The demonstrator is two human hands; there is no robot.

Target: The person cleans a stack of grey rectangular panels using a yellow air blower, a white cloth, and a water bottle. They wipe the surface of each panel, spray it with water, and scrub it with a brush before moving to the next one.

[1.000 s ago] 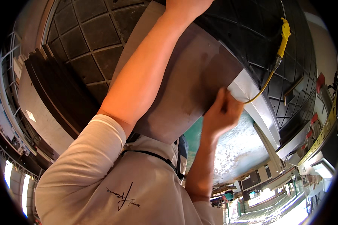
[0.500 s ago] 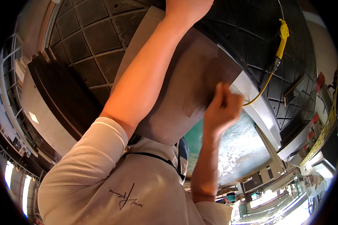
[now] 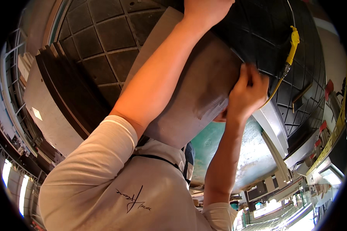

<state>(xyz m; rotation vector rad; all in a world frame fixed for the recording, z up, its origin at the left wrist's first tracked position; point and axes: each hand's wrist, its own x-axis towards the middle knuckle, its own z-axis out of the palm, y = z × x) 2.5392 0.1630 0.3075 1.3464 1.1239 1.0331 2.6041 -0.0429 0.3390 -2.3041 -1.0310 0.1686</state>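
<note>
A flat brown-grey panel [image 3: 181, 111] lies slanted in front of my body, across a black gridded work surface. Over it reaches my left arm, and my left hand [image 3: 208, 13] is at the panel's far end, its fingers cut off by the upper edge of the view. My right hand [image 3: 250, 92] is at the panel's right edge near the far right corner, fingers curled in toward the thumb. What they pinch, if anything, is too small to make out. Beside that wrist, a darker patch with fine ripples [image 3: 216, 108] shows on the panel's face.
A yellow air blow gun [image 3: 292, 48] on a yellow hose lies to the right on the black gridded surface [image 3: 104, 36]. Dark long strips [image 3: 67, 88] and a pale panel [image 3: 46, 115] stand at left. A grey metal edge [image 3: 273, 123] runs below the hose, over green flooring [image 3: 212, 138].
My right hand has moved right and farther away, from over the panel to its right edge. The rippled patch has come into sight beside it. My left hand stays at the far end.
</note>
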